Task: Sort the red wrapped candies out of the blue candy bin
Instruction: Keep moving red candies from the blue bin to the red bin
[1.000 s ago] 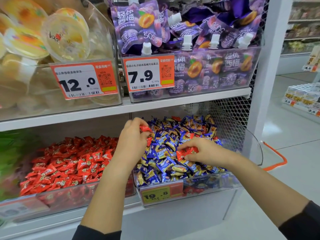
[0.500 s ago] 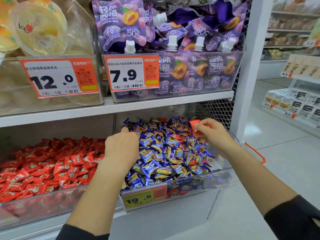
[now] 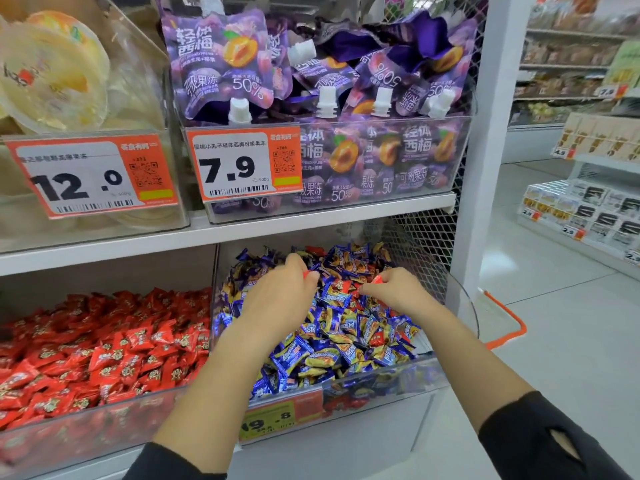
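The clear blue candy bin (image 3: pixel 381 379) on the lower shelf holds a heap of blue and yellow wrapped candies (image 3: pixel 332 344) with a few red wrapped candies (image 3: pixel 379 337) mixed in. My left hand (image 3: pixel 277 294) hovers over the heap's left side and holds red wrapped candy, a bit of which shows at its fingertips (image 3: pixel 308 274). My right hand (image 3: pixel 394 289) lies over the middle right of the heap and pinches a red wrapped candy (image 3: pixel 378 279).
To the left stands a clear bin of red candies (image 3: pixel 104 344). The shelf above carries purple jelly pouches (image 3: pixel 329 109) and jelly cups (image 3: pixel 52 74) behind orange price tags. A white upright post (image 3: pixel 485 150) borders the bin on the right; an orange basket handle (image 3: pixel 512 327) hangs beside it.
My right hand came down and left toward the heap's middle with its red candy. My left hand shifted right, deeper over the blue candies. The camera moved closer.
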Motion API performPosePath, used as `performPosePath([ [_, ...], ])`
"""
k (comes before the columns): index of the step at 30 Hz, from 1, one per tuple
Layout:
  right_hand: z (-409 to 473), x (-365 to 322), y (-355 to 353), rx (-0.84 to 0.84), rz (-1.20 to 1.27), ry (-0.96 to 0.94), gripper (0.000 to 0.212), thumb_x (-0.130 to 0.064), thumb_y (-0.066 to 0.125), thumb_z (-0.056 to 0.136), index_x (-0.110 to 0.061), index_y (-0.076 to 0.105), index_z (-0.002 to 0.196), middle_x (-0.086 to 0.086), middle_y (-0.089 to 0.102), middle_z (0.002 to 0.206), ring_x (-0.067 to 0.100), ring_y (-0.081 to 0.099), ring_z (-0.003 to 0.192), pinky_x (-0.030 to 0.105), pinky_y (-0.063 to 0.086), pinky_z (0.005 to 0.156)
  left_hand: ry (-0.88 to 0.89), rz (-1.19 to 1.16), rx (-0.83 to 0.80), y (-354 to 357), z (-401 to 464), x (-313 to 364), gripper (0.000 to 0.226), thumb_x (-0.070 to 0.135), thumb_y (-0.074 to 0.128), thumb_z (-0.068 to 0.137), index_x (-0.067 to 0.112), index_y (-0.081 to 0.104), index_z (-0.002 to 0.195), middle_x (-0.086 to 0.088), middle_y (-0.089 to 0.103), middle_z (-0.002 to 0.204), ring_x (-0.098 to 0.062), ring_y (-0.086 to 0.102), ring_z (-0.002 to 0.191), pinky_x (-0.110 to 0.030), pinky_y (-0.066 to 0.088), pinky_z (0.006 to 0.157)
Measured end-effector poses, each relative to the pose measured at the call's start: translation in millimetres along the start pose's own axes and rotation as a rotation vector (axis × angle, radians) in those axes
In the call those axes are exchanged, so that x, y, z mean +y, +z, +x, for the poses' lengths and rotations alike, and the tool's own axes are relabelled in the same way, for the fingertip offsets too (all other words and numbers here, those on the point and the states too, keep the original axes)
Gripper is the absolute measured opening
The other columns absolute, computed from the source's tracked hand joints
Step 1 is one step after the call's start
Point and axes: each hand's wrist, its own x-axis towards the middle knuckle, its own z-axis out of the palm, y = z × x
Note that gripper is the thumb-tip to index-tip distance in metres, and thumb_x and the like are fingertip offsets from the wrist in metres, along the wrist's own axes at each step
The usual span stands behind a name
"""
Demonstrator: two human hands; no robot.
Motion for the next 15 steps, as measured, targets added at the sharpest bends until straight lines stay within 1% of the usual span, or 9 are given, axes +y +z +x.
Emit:
performPosePath([
  [2,3.2,-2.3,8.0,-0.043,-0.126,-0.049,0.028,-0.026,0.063,0.087,-0.009,0.058,0.065,0.001,0.050,0.055,0.015,0.043,0.047,0.026,0.038,0.052,0.013,0.064,-0.070,10.2,15.5,4.6,0.026,0.041,0.039,0.098,0.016,0.045,0.093,0.000,0.052,0.071,-0.019,0.049,0.063,-0.031,0.034,0.053],
  [3,4.3,-3.2,11.3,-0.070,-0.178,-0.080,0.017,-0.023,0.061,0.088,-0.008,0.069,0.084,0.002,0.056,0.063,0.016,0.049,0.053,0.027,0.041,0.055,0.021,0.106,-0.097,15.0,24.1,6.4,0.027,0.042,0.043,0.096,0.017,0.045,0.085,0.000,0.050,0.071,-0.020,0.049,0.063,-0.030,0.034,0.053],
  [5,4.9,-4.1,16.7,-0.144,-0.267,-0.146,0.031,-0.018,0.059,0.089,-0.019,0.067,0.118,0.005,0.067,0.083,0.020,0.057,0.064,0.029,0.045,0.059,0.052,0.144,-0.118,23.9,41.3,10.7,0.023,0.039,0.048,0.092,0.019,0.048,0.083,0.001,0.051,0.071,-0.022,0.052,0.069,-0.029,0.034,0.054],
  [6,5.7,-4.2,18.6,-0.180,-0.302,-0.160,0.038,-0.016,0.057,0.090,-0.021,0.061,0.127,0.009,0.069,0.094,0.021,0.058,0.066,0.029,0.045,0.060,0.073,0.145,-0.128,28.4,49.3,13.1,0.017,0.035,0.048,0.092,0.019,0.054,0.093,0.001,0.055,0.077,-0.024,0.056,0.076,-0.029,0.036,0.057],
  [8,8.4,-4.8,21.6,-0.224,-0.367,-0.179,0.042,-0.018,0.055,0.093,-0.020,0.054,0.134,0.013,0.065,0.109,0.021,0.055,0.067,0.029,0.043,0.060,0.115,0.175,-0.189,38.3,63.1,16.7,0.029,0.028,0.046,0.094,0.026,0.056,0.122,-0.001,0.064,0.106,-0.024,0.060,0.096,-0.030,0.044,0.067],
  [10,11.8,-3.8,25.2,-0.256,-0.449,-0.189,0.039,-0.021,0.054,0.094,-0.015,0.053,0.133,0.013,0.063,0.112,0.023,0.058,0.081,0.030,0.045,0.068,0.158,0.245,-0.256,48.2,73.9,17.3,0.036,0.024,0.045,0.096,0.030,0.053,0.131,-0.003,0.060,0.125,-0.024,0.058,0.108,-0.032,0.046,0.076],
  [12,15.3,-0.3,28.8,-0.284,-0.487,-0.188,0.035,-0.021,0.055,0.095,-0.011,0.055,0.128,0.013,0.062,0.115,0.027,0.059,0.098,0.034,0.049,0.079,0.183,0.342,-0.295,55.1,81.2,17.5,0.032,0.021,0.046,0.095,0.027,0.059,0.124,-0.005,0.060,0.121,-0.025,0.059,0.103,-0.032,0.047,0.077],
  [13,17.5,2.5,29.4,-0.289,-0.480,-0.196,0.029,-0.021,0.055,0.095,-0.010,0.056,0.122,0.012,0.062,0.111,0.028,0.059,0.099,0.034,0.049,0.077,0.192,0.392,-0.300,56.9,83.3,17.7,0.028,0.020,0.047,0.095,0.024,0.061,0.119,-0.005,0.060,0.116,-0.025,0.059,0.099,-0.033,0.047,0.075],
  [15,19.2,6.7,25.6,-0.278,-0.385,-0.196,0.011,-0.022,0.056,0.094,-0.012,0.057,0.098,0.006,0.058,0.091,0.023,0.058,0.083,0.030,0.045,0.062,0.198,0.461,-0.288,57.4,85.8,18.9,0.016,0.016,0.050,0.093,0.018,0.060,0.106,-0.006,0.059,0.107,-0.026,0.059,0.093,-0.034,0.048,0.073],
])
